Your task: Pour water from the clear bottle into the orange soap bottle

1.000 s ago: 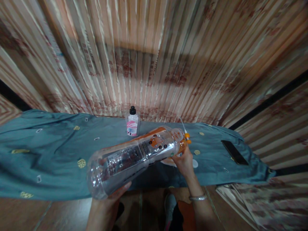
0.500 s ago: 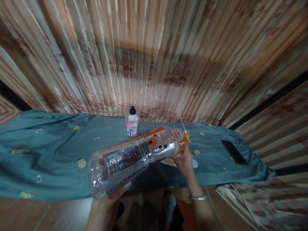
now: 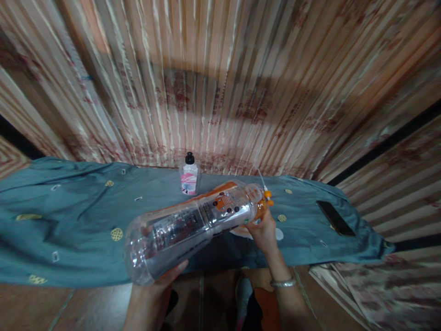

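A large clear plastic bottle [image 3: 206, 216] is held tilted above the cloth, its wide base to the left and its neck up to the right. Orange print and dark lettering show on its side. My left hand [image 3: 158, 282] grips the bottle's base from below, most of its fingers hidden behind it. Around the orange cap [image 3: 261, 209] at the neck, my right hand [image 3: 263, 230] is closed. An orange fitting [image 3: 268, 197] with a thin clear tube juts from the cap. Beneath the right hand lies a flat white and orange thing [image 3: 279, 234], partly covered.
A small white bottle [image 3: 189, 179] with a pink label and black top stands at the back of the teal cloth [image 3: 86, 197]. A black phone [image 3: 335, 218] lies to the right. Pleated curtains [image 3: 213, 82] hang behind and on the right.
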{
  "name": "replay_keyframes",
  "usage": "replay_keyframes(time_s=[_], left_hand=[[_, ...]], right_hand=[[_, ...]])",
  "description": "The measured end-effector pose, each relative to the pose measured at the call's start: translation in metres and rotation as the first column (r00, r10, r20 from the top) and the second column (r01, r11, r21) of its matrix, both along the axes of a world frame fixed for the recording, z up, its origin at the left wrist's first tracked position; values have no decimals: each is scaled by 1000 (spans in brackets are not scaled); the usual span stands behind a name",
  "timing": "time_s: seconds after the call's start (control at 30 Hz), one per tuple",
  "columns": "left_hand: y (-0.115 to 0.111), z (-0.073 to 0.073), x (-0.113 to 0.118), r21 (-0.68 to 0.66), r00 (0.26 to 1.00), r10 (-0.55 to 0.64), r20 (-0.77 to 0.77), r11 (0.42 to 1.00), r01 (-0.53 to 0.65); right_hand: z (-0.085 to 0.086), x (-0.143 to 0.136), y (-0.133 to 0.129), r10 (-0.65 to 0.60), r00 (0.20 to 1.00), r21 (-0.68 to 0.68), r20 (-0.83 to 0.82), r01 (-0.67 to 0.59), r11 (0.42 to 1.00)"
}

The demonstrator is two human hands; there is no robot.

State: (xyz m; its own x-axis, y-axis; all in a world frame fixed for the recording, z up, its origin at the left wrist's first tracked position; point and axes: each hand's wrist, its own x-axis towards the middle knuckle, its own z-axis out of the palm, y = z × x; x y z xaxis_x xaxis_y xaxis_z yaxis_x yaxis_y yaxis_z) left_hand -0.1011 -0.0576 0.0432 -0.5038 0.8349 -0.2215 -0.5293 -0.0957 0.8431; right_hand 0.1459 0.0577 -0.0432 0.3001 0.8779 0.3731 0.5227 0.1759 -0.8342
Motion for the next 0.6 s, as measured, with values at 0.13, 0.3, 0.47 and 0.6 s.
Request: replay_keyframes(time_s=[0.13, 0.3, 0.47, 0.6], left_hand=[[-1, -3, -1, -20, 1000, -7, 1, 1000, 7], [-1, -10, -1, 5, 1000, 16, 23, 1000, -16], [0, -9, -1, 25, 1000, 11, 16, 1000, -11], [0, -9, -1, 4, 1000, -3, 5, 1000, 3]], right_hand=[[0, 0, 0, 5, 1000, -4, -17, -5, 1000], [0, 0, 1, 8, 1000, -5, -15, -8, 1000], [-2, 0, 1, -6, 1000, -2, -2, 6, 1000], [-1, 0, 1, -5, 1000, 2, -13, 5, 1000]])
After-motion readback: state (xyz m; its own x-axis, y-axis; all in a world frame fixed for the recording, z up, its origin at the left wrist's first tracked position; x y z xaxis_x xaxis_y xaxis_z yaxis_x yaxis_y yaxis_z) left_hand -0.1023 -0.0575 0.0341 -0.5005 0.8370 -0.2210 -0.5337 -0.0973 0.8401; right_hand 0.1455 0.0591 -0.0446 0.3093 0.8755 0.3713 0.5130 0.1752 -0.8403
